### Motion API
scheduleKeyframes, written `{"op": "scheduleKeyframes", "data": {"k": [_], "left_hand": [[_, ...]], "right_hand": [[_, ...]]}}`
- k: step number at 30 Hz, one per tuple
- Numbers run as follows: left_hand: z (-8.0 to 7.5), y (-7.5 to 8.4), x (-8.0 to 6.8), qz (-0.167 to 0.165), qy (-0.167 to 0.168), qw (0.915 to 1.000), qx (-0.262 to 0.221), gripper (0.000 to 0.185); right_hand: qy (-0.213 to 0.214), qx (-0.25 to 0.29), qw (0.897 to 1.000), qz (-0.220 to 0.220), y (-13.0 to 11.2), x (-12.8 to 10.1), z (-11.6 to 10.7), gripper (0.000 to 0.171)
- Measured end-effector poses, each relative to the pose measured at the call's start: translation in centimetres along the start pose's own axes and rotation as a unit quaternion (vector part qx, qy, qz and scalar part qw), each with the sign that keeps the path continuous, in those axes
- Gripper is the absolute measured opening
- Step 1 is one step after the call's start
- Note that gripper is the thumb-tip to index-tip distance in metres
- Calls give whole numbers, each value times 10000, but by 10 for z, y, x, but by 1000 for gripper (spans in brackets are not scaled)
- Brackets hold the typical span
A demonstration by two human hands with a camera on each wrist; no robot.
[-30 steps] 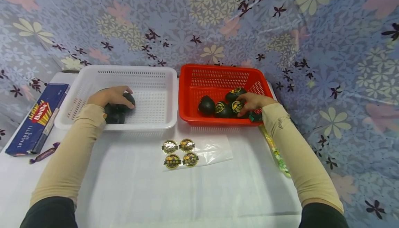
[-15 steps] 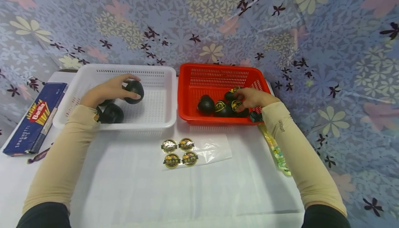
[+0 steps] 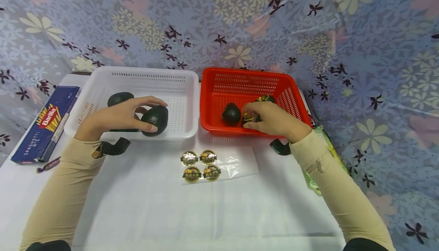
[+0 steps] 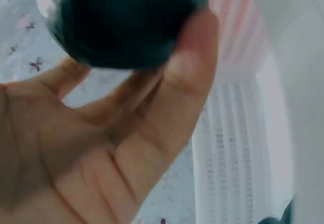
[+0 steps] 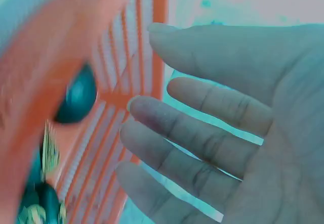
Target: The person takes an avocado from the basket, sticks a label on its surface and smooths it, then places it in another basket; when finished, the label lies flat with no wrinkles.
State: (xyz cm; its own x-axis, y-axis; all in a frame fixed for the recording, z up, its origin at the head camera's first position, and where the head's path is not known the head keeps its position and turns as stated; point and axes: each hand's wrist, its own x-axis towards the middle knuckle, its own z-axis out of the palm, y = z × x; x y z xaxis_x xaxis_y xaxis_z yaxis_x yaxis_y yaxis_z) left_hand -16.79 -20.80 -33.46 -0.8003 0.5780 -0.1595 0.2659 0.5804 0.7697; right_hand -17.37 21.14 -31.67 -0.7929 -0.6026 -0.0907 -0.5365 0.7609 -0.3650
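Thumb and fingers of my left hand [image 3: 118,117] grip a dark green avocado [image 3: 156,120], raised over the front of the white basket [image 3: 147,70]. The left wrist view shows the same avocado [image 4: 121,21] close up, with the thumb against it. Another avocado [image 3: 119,98] lies in that basket behind the hand. Over the front of the red basket [image 3: 247,70] is my right hand [image 3: 274,119]. Its fingers [image 5: 167,120] are extended with nothing held in the right wrist view. Beneath and around it lie several avocados [image 3: 231,114], some bearing gold-and-black stickers and partly hidden.
A clear sheet [image 3: 240,163] with several round gold-and-black stickers [image 3: 191,174] lies before the baskets. At the left are a blue Barilla spaghetti box [image 3: 48,123] and a purple-wrapped candy [image 3: 49,164]. A yellow-green packet [image 3: 312,182] lies under the right forearm.
My left hand has lifted the avocado and brought it rightward and nearer. My right hand has drawn back from the stickered avocados toward the red basket's front rim.
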Motion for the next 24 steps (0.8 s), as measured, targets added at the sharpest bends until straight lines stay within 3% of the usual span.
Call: {"op": "scheduleKeyframes", "data": {"k": [6,9,12,19,24], "left_hand": [[29,6,-13,791,-754,9915,-701,69],[48,10,-13,914,-1318,9826,-936,68],[69,12,-7,822,-1691,9779,-917,68],[105,7,14,628,-1575,9854,-152,67],[121,-1,22,609,-1470,9872,-59,65]], "right_hand": [[106,-83,9987,-497,-27,-15,26,29],[4,-47,9982,-597,-37,-22,41,30],[-169,124,9974,-684,-41,-23,58,29],[-478,386,9953,-752,-37,-6,111,24],[-728,788,9931,-464,-40,6,140,32]]}}
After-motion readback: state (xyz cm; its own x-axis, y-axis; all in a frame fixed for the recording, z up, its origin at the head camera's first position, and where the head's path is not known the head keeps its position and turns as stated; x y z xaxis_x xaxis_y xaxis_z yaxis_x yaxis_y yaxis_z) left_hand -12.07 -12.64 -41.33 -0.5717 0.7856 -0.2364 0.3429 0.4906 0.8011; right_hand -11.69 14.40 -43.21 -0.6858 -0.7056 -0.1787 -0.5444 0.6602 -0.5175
